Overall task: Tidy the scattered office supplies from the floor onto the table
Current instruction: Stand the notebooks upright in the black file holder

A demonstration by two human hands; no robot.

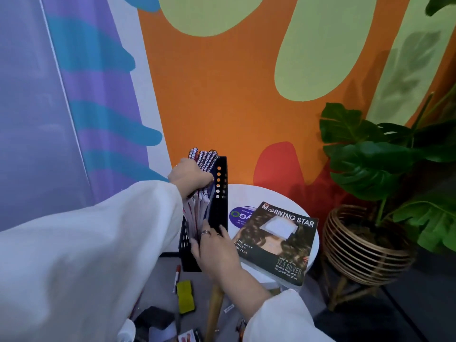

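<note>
Standing upright, notebooks (201, 193); spiral spines (204, 155) up.

Black perforated file holder (220, 208), white round table (256, 193), yellow sponge (185, 296), orange-and-green wall (246, 95).

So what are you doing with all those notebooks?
A person is putting a bunch of spiral notebooks into a black file holder on the small white table. The left hand grips the notebooks near their tops, and the right hand steadies them at the holder's front. A magazine already lies on the table. A red marker, a yellow sponge and other bits are on the floor below.
</note>
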